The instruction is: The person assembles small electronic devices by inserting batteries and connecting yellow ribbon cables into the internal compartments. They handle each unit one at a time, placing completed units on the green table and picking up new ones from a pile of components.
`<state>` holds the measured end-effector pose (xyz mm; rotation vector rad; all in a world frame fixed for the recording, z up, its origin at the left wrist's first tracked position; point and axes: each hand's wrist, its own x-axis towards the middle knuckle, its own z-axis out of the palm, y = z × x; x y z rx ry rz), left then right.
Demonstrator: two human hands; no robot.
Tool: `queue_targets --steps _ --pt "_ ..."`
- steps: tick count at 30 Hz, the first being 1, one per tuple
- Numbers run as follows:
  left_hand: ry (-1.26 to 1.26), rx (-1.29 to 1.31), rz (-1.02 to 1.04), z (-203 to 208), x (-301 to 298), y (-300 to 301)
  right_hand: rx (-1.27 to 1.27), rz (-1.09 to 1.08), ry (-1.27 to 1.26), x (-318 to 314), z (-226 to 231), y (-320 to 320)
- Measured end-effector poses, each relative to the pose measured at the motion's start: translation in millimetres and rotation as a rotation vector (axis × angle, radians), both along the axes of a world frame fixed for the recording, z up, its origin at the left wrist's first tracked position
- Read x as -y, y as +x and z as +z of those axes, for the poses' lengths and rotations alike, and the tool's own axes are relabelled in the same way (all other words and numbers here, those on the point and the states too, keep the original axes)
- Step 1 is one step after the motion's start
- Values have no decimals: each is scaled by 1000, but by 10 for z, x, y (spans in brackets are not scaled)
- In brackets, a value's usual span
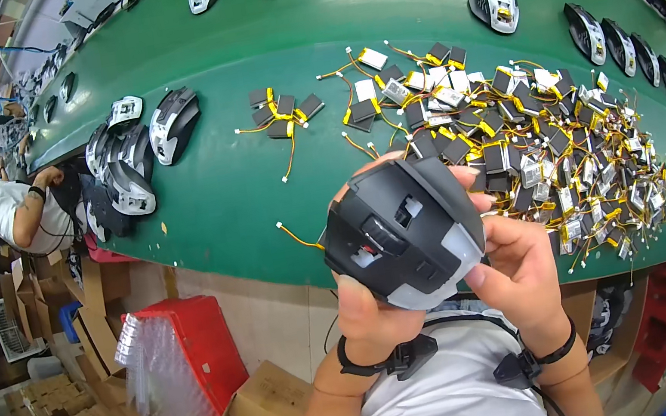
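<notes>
head view, left fisheye of a worn pair | from: above wearer's torso (441,395), near side of table (231,194) | facing: down and forward, across to table's far side | range: close on mouse shell (433,236) mid-frame, wide sweep beyond, floor (282,325) at left | upright; edges bow toward dark rim

A: Below the green tabletop's (242,209) near edge, left side?
B: One red plastic crate (214,349); clear crinkled plastic sheeting (153,363), beside it; one open brown cardboard box (270,403).
A: Near its left end?
B: One white-shirted co-worker (13,211).
</notes>
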<state>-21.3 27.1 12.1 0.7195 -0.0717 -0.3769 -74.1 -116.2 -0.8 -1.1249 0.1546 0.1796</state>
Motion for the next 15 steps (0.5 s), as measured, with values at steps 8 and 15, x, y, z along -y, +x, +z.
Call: queue_targets --steps 8,15 --pt "55 -14 22 102 -21 -44 0 15 -1 -15 -6 12" --pt "181 74 66 151 -19 -151 4 44 19 -5 51 14"
